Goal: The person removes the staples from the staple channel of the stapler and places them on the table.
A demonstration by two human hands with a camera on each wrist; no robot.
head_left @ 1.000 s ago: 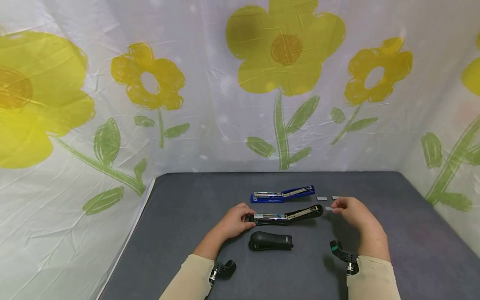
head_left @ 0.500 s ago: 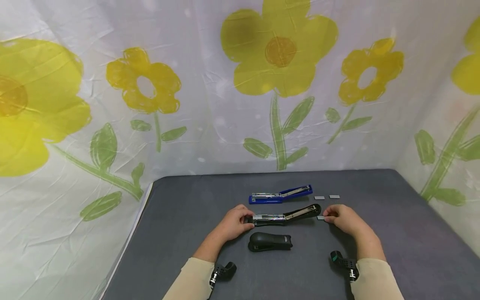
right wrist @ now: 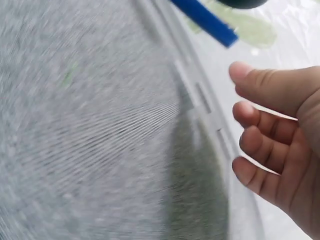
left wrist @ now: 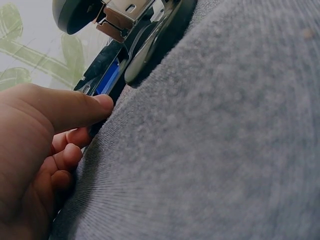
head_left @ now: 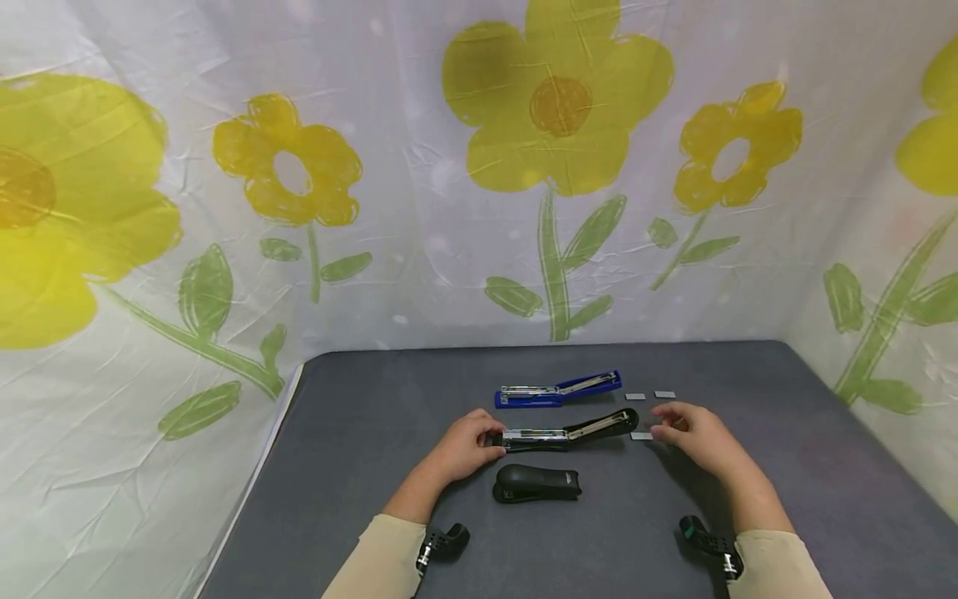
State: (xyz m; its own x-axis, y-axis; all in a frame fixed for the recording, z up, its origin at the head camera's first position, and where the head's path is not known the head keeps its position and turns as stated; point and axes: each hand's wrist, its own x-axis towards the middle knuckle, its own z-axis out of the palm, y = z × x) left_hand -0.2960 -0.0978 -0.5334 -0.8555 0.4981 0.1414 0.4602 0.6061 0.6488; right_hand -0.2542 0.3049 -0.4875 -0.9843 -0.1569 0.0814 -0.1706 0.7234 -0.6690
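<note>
My left hand (head_left: 464,443) pinches the left end of an opened black stapler (head_left: 606,425), its metal rail exposed on the table. In the left wrist view, the left hand's thumb (left wrist: 82,109) presses against the stapler's dark end. Just past the stapler's right tip, a staple strip (head_left: 640,436) lies on the table. My right hand (head_left: 696,434) hovers next to that strip. In the right wrist view, the right hand (right wrist: 285,135) has its thumb and fingers apart, holding nothing.
A closed black stapler (head_left: 537,483) lies nearer me. Behind the opened one sits an opened blue stapler (head_left: 531,401), with two more staple strips, one left (head_left: 634,397) and one right (head_left: 664,394). A flowered curtain (head_left: 419,274) borders the grey table (head_left: 359,466).
My right hand has carried a staple strip left and nearer me, laid it beside the black stapler's tip, and let go. My left hand has stayed on the stapler.
</note>
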